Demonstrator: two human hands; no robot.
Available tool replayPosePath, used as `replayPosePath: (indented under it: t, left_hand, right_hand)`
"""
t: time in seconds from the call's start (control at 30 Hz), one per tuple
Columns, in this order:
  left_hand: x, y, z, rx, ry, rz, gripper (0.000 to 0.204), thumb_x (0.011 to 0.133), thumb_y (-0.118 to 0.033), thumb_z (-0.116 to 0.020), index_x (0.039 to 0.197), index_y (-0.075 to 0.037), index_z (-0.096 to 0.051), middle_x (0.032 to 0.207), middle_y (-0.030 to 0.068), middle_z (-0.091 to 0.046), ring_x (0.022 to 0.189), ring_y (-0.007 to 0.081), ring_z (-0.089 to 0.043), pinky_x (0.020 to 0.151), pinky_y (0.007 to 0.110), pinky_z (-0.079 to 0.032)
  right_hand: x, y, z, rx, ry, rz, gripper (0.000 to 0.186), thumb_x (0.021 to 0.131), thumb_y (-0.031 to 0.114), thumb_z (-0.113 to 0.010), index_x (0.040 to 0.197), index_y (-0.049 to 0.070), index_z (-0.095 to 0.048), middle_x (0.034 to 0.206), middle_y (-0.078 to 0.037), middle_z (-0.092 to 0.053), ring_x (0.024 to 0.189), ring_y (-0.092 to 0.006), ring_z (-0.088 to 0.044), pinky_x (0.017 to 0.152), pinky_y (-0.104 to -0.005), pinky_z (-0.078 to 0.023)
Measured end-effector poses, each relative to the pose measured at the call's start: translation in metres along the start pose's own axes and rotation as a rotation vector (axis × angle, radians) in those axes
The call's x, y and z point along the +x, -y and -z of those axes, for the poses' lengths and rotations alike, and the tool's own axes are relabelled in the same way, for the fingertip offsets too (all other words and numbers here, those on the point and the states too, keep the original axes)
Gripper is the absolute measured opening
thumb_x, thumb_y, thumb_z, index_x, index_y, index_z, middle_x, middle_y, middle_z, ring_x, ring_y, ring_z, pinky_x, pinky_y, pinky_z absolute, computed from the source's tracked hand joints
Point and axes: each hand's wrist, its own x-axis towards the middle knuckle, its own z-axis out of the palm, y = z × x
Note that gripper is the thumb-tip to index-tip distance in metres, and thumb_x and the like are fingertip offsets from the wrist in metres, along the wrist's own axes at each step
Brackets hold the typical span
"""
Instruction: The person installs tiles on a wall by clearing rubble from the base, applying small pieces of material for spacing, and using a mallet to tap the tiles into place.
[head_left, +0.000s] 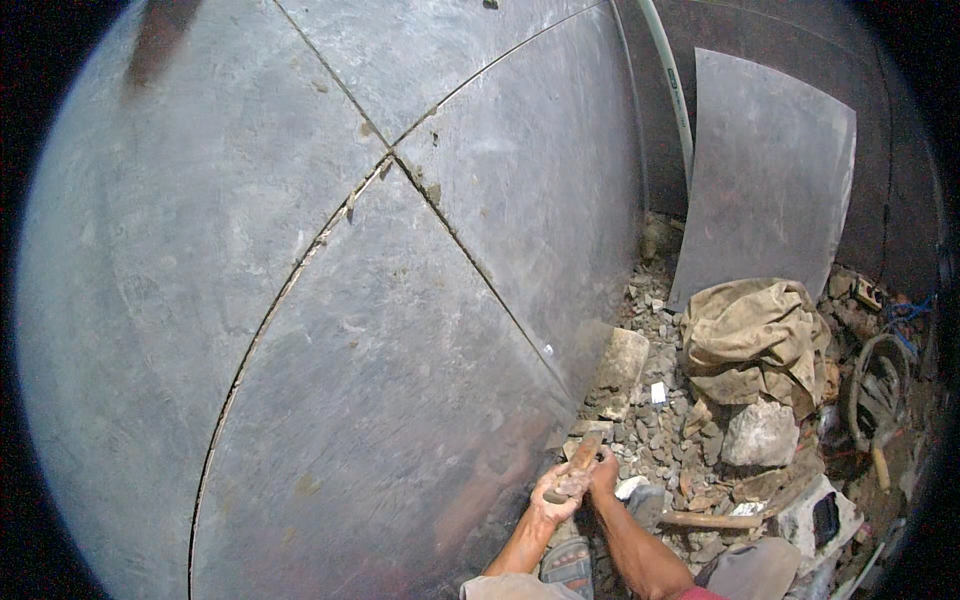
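Low in the view, my two hands meet close together above the rubble beside the large grey panels. My left hand (560, 488), palm up and dusty, closes around a brown elongated piece (586, 450); whether it is wood or brick I cannot tell. My right hand (604, 473) is curled against the right side of the same piece, its fingertips partly hidden. A tiled surface of large grey panels (400, 350) fills the left and middle, with dark open joints crossing at the upper middle. Bits of grey mortar (432, 192) stick along the joints.
Gravel and broken stone (655, 350) cover the ground at right. A crumpled tan cloth (755, 335) lies there, near a pale rock (760, 434). Behind it leans a loose grey panel (765, 180), next to a pale pipe (672, 80). A black basket (880, 390) stands far right.
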Motion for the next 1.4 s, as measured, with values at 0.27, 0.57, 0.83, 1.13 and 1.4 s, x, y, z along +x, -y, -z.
replayPosePath:
  t: [0.27, 0.57, 0.83, 1.13, 1.4]
  left_hand:
    - [-0.009, -0.002, 0.004, -0.038, -0.039, -0.013, 0.046, 0.091, -0.018, -0.038, 0.127, 0.007, -0.027, 0.073, 0.0056, -0.041, 0.047, 0.0121, -0.040, 0.035, 0.024, -0.036]
    - [-0.006, -0.015, 0.016, 0.040, 0.013, -0.031, 0.038, 0.086, -0.015, -0.045, 0.113, 0.010, -0.038, 0.072, 0.0075, -0.043, 0.046, 0.0133, -0.040, 0.038, 0.022, -0.041]
    - [-0.014, -0.011, 0.002, 0.177, -0.103, -0.254, 0.013, 0.087, -0.009, -0.042, 0.091, 0.001, -0.048, 0.069, 0.0073, -0.047, 0.057, 0.0153, -0.050, 0.040, 0.024, -0.043]
    - [-0.013, 0.012, -0.007, -0.072, 0.054, 0.005, 0.042, 0.087, -0.014, -0.044, 0.117, 0.012, -0.032, 0.076, 0.0091, -0.044, 0.056, 0.0145, -0.046, 0.041, 0.024, -0.043]
    - [-0.017, -0.005, -0.001, -0.017, 0.130, -0.071, 0.038, 0.088, -0.018, -0.042, 0.116, 0.007, -0.032, 0.075, 0.0085, -0.044, 0.053, 0.0172, -0.045, 0.042, 0.029, -0.045]
  right_hand:
    - [-0.004, 0.004, -0.005, -0.009, 0.003, 0.113, 0.022, 0.071, 0.011, -0.065, 0.089, 0.000, -0.060, 0.081, -0.012, -0.064, 0.075, -0.0188, -0.058, 0.070, -0.0335, -0.046]
    - [0.004, -0.026, -0.008, -0.112, 0.037, 0.176, 0.024, 0.072, 0.010, -0.066, 0.093, 0.000, -0.061, 0.085, -0.012, -0.065, 0.080, -0.0180, -0.059, 0.072, -0.0321, -0.046]
    - [0.011, 0.015, 0.049, -0.076, 0.339, -0.102, 0.012, 0.077, 0.013, -0.063, 0.077, 0.001, -0.063, 0.067, -0.003, -0.060, 0.060, -0.0114, -0.055, 0.055, -0.0279, -0.045]
    - [0.046, 0.045, 0.176, -1.226, 0.725, -0.010, 0.035, 0.074, 0.027, -0.061, 0.100, 0.004, -0.065, 0.093, -0.020, -0.065, 0.079, -0.0356, -0.063, 0.065, -0.0452, -0.048]
    - [-0.008, 0.035, 0.209, -1.407, 0.920, 0.143, 0.029, 0.071, 0.026, -0.064, 0.091, 0.004, -0.063, 0.078, -0.015, -0.064, 0.071, -0.0318, -0.060, 0.065, -0.0422, -0.048]
